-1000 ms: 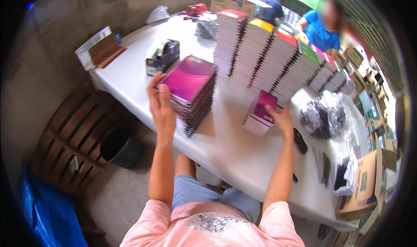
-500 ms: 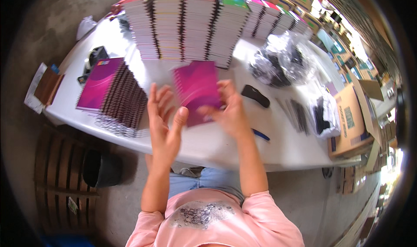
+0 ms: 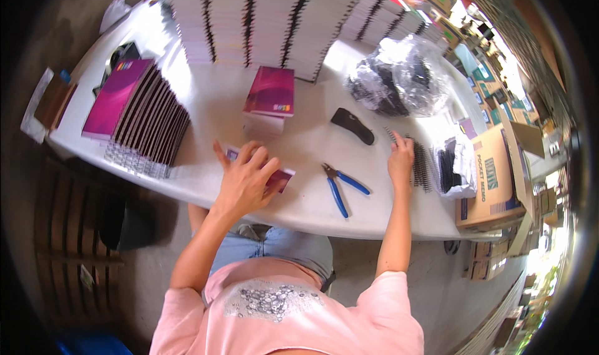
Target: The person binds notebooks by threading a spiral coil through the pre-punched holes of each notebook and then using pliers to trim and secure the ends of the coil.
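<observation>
The left hand [image 3: 244,179] lies with fingers spread flat over a small magenta-covered notebook [image 3: 279,178] near the front edge of the white, smooth surface [image 3: 299,149], pressing it down rather than pinching it. The right hand [image 3: 400,160] reaches to a loose row of black wire spiral bindings [image 3: 419,163], its fingers lightly spread with the tips touching the coils. Between the hands lie blue-handled metal pliers [image 3: 342,186], and behind them a black oblong tool [image 3: 353,125]. A short stack of magenta glossy notebooks [image 3: 271,99] stands mid-surface; a slumped, fanned pile of spiral-bound magenta notebooks [image 3: 137,115] sits at the left end. Tall columns of white-edged spiral notebooks [image 3: 262,18] line the far side. A crinkled clear plastic bag of black coils [image 3: 399,74] lies to the right, and an open brown cardboard box [image 3: 496,180] holds a plastic bag with more black pieces. The floor below is grey concrete.
</observation>
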`<action>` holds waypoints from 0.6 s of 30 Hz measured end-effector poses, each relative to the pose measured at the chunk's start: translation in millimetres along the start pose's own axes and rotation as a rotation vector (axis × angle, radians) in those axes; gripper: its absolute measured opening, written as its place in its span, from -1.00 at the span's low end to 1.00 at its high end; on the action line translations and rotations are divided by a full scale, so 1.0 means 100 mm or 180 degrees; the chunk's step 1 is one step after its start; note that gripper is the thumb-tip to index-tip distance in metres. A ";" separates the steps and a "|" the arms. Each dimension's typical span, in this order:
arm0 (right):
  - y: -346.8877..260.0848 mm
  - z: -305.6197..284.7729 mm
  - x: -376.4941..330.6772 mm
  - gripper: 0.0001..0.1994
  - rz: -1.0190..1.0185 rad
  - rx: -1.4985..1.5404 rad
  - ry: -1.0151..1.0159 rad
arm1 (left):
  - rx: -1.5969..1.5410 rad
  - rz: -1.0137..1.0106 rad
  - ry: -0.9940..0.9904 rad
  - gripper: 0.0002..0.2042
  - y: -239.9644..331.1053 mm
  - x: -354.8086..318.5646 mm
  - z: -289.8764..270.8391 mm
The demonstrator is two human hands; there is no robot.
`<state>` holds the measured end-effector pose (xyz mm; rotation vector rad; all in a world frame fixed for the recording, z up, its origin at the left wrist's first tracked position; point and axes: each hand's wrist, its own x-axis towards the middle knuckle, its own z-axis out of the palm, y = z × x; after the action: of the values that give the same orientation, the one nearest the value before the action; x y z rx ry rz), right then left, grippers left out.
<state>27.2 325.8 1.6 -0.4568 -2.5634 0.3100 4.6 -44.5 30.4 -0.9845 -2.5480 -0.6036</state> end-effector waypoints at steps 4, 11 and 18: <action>-0.96 -0.38 -0.23 -0.64 -0.0605 0.1067 -0.0136 | 0.0205 -0.0144 0.1093 -0.67 -0.04 -0.11 0.23; -1.72 -0.28 -0.71 -0.73 -0.1053 0.2530 -0.1076 | 0.0100 -0.0467 0.1514 -0.58 0.01 -0.14 0.30; -1.65 -0.26 -0.68 -0.76 -0.0904 0.2823 -0.1355 | 0.0129 -0.0516 0.1310 -0.58 0.02 -0.10 0.24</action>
<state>52.7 152.4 43.0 0.3330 -2.4871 1.4622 9.3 -37.1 5.7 -0.5705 -2.2710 -0.7129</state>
